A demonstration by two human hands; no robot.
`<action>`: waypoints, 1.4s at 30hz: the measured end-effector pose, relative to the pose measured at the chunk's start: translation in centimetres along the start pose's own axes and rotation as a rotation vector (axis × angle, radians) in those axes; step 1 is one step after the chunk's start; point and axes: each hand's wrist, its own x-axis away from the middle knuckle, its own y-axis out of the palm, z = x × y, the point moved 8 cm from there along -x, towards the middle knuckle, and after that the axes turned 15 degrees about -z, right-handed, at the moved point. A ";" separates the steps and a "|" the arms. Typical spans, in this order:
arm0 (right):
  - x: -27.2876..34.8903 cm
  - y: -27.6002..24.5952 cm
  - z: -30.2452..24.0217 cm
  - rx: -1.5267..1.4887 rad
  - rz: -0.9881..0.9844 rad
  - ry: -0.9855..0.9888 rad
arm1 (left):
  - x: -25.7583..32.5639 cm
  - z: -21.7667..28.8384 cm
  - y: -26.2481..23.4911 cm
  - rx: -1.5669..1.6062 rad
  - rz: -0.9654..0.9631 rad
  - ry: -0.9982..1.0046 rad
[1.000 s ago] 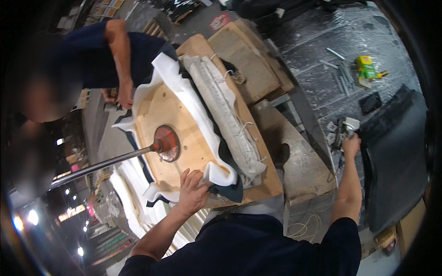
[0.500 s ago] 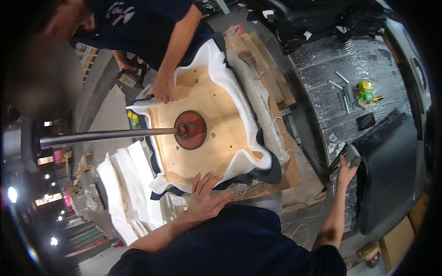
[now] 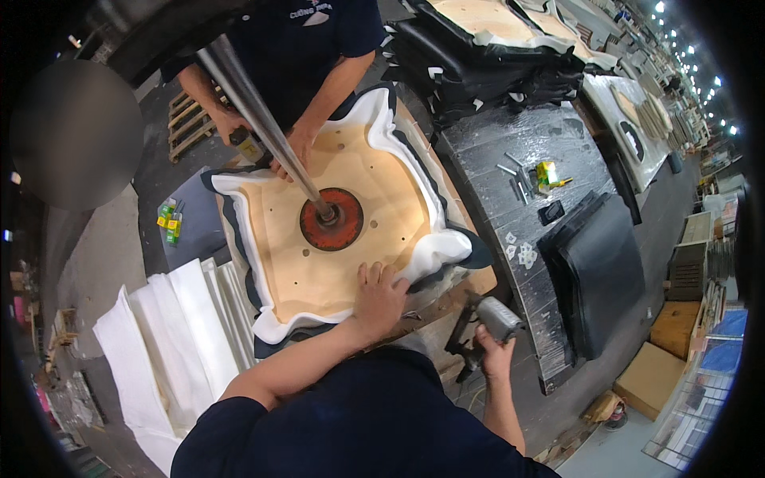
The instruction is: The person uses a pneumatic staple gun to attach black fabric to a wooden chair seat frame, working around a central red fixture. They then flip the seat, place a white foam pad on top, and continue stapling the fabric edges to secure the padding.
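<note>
A wooden seat panel lies in front of me, with white padding and dark cover material around its edges. My left hand rests over the near edge, its fingers slightly bent and apart on the wood. Under that palm the padding is hidden. Right of the panel's near corner, my right hand grips a grey staple gun, held in the air. A round red plate on a metal rod presses on the panel's middle.
Across from me a co-worker's hand holds another tool; their other hand touches the far edge. White padding sheets lie at left. On the right table are staple strips, a small yellow-green box and black sheets.
My right hand has brought the staple gun from beside the black sheets toward the panel. My left hand reaches farther onto the wood. The co-worker's tool is nearer the panel, and the view has turned.
</note>
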 end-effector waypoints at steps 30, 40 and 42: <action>-10.3 20.1 -9.6 0.798 -0.627 0.164 | -1.8 -6.2 0.7 0.538 0.231 -0.105; -10.8 19.3 -8.0 0.832 -0.521 0.309 | 0.5 -6.7 -0.6 0.384 0.075 -0.136; -10.6 19.7 -8.3 0.797 -0.520 0.275 | 0.6 -6.9 -0.3 0.402 0.160 -0.139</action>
